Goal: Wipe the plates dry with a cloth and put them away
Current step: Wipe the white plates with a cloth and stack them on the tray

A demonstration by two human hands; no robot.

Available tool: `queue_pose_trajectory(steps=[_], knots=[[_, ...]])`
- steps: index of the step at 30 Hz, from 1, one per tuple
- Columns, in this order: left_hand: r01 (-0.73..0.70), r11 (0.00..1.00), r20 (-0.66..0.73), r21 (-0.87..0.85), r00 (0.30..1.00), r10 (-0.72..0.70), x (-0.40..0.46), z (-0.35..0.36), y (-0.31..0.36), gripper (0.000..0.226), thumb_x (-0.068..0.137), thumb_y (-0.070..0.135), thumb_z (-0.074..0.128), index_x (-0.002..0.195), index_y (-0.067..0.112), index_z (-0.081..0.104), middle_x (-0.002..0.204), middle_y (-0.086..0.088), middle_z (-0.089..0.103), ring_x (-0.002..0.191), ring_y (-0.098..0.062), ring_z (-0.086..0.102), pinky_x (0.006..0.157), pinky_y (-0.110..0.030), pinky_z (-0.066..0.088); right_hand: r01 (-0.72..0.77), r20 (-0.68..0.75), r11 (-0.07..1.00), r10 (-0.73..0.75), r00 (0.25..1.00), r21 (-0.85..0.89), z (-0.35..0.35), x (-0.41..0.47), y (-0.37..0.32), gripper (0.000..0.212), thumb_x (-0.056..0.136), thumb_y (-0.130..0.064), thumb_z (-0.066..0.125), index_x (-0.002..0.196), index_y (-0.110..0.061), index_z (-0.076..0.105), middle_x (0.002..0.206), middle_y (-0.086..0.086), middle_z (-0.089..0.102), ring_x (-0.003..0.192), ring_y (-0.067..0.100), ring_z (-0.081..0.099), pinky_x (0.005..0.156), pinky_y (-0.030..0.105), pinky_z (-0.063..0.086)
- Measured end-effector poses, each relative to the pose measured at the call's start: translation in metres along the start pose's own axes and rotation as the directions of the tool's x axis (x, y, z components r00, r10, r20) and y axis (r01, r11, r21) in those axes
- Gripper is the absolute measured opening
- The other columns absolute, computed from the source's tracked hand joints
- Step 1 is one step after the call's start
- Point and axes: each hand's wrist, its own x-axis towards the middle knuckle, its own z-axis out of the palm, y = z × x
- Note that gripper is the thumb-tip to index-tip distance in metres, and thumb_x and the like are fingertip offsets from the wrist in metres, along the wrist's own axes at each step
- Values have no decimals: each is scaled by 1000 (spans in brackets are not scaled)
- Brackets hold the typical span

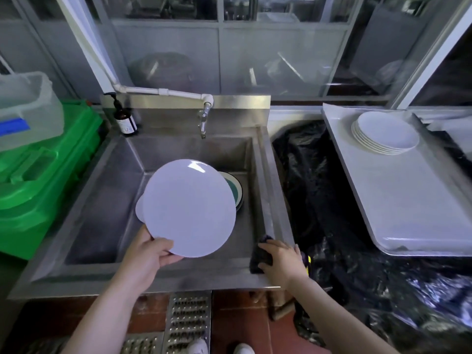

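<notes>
My left hand (pixel 149 254) grips the near rim of a white plate (pixel 189 208) and holds it tilted above the steel sink (pixel 265 175). Under it, more plates lie in the basin: a white edge (pixel 139 209) shows at the left and a teal-rimmed plate (pixel 236 191) at the right. My right hand (pixel 279 261) grips a dark cloth (pixel 261 255) on the sink's front right corner. A stack of several white plates (pixel 384 132) stands on a white tray (pixel 408 200) at the right.
A tap (pixel 203 121) hangs over the back of the basin, a brown pump bottle (pixel 125 118) beside it. Green crates (pixel 38 175) with a clear tub (pixel 25 108) stand left. Black plastic sheeting (pixel 319 187) covers the gap between sink and tray.
</notes>
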Motion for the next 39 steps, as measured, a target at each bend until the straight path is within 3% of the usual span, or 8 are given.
queue_pose_trajectory(steps=[3,5,7,8,17,25,33,39], knots=[[29,1000,74,-10,997,-28,9,-6,4,63,86,-12,48,106,46,62,113,10,69,95,-20,70,66,-37,59,-10,-193,956,70,979,294,-27,1,-23,44,87,-34,65,130,-31,56,121,-7,63,116,19,55,97,30,42],[71,996,106,-51,992,-65,17,-7,6,57,87,-13,48,109,38,62,110,5,71,90,-23,71,63,-36,59,-72,-72,726,165,984,684,-51,-2,-45,38,92,-31,60,130,-27,55,104,-7,68,98,16,65,78,17,48],[122,988,156,-91,982,-107,23,-6,8,50,86,-12,49,113,28,59,107,0,72,86,-25,72,61,-36,59,-162,108,418,150,983,894,-67,-3,-64,26,98,-32,51,123,-31,55,92,-1,72,81,18,69,67,24,52],[134,986,190,-95,975,-114,25,-6,10,47,85,-11,52,115,24,58,105,-1,73,84,-26,72,60,-36,59,-189,156,339,123,980,922,-73,-3,-72,22,99,-31,48,120,-32,56,89,2,72,77,19,70,64,29,53],[151,988,383,23,912,-149,45,-6,25,43,89,-12,46,119,17,55,104,-5,73,83,-26,72,60,-34,58,-176,154,94,206,966,980,-66,-3,-86,35,93,2,45,118,-22,49,69,3,70,63,24,68,66,44,58],[134,988,451,76,879,-154,62,27,35,40,91,-11,45,116,17,57,105,-8,73,81,-23,72,58,-32,58,-23,41,-88,215,976,996,-69,-7,-65,44,86,3,56,119,-26,52,91,4,73,80,32,68,68,49,57],[17,989,494,148,865,-89,88,113,40,50,91,-5,53,128,28,48,117,-2,68,99,-27,69,72,-38,58,114,-48,-188,325,944,975,-107,-3,10,44,79,5,58,115,-21,55,86,8,70,65,28,67,55,42,56],[-77,980,380,184,925,2,115,215,48,46,93,-2,54,125,31,52,109,-2,70,92,-24,71,78,-32,54,189,-52,-254,462,885,948,-157,8,126,39,84,9,54,109,-21,54,88,8,68,67,33,67,58,40,56]])
